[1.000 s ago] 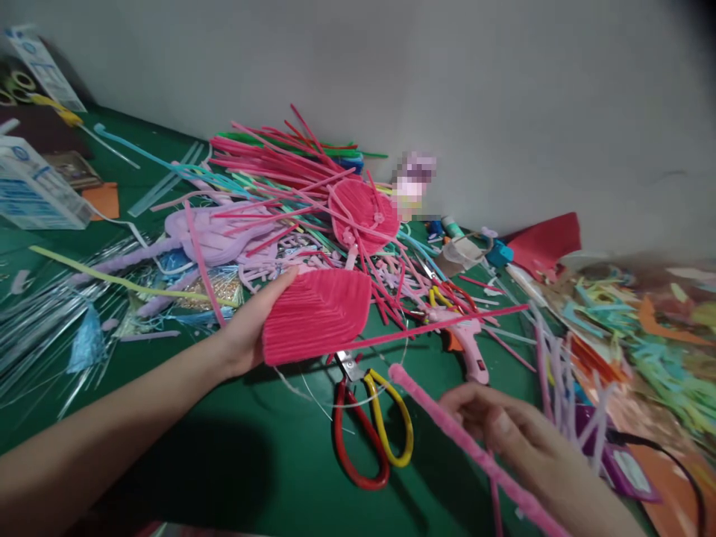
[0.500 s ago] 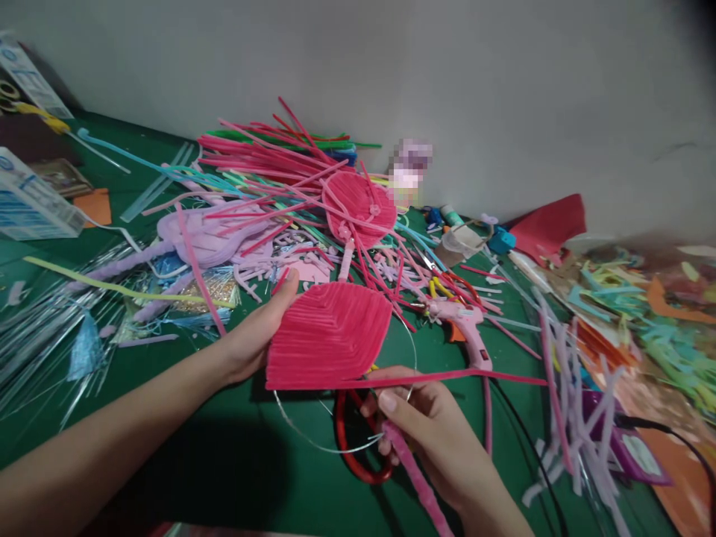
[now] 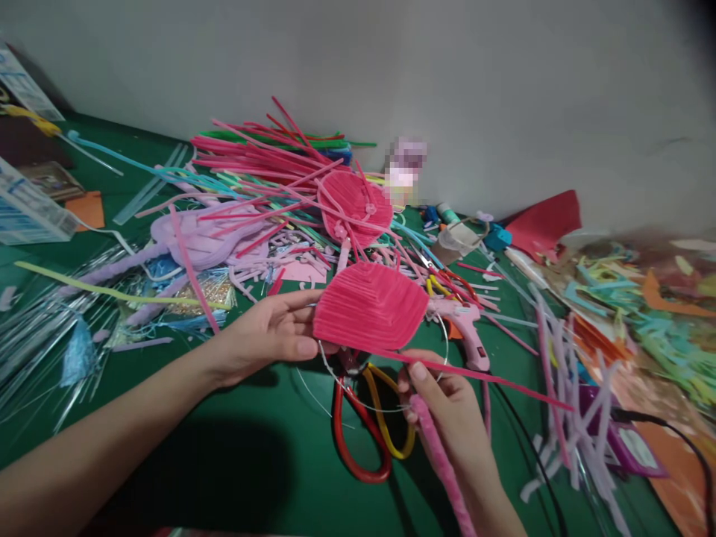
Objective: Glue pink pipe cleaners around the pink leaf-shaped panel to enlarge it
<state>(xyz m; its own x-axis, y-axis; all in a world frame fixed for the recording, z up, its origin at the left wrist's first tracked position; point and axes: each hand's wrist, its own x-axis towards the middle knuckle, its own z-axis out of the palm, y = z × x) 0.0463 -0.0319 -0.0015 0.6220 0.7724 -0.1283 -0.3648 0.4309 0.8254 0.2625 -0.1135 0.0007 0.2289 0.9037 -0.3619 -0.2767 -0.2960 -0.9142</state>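
My left hand (image 3: 268, 332) grips the left edge of a hot-pink leaf-shaped piece (image 3: 370, 306) made of packed pipe cleaners, held above the green table (image 3: 235, 447). A thin wire loop (image 3: 335, 373) hangs under the piece, and one long pink strand (image 3: 492, 380) trails off to the right. My right hand (image 3: 447, 418) is closed around a thick light-pink fuzzy stem (image 3: 441, 462) and pinches at the piece's lower edge. Red and yellow-handled scissors (image 3: 366, 436) lie on the table under both hands.
A pink glue gun (image 3: 467, 332) lies right of the piece. A second pink leaf (image 3: 352, 209) rests on a heap of pink pipe cleaners (image 3: 251, 164) by the wall. Lilac stems (image 3: 564, 388) and paper scraps (image 3: 660, 328) fill the right; clear strips (image 3: 45, 328) the left.
My left hand carried the pink piece to the right and shifted its grip to the piece's left edge. My right hand came in from the lower right with the fuzzy stem, up to the piece's lower edge.
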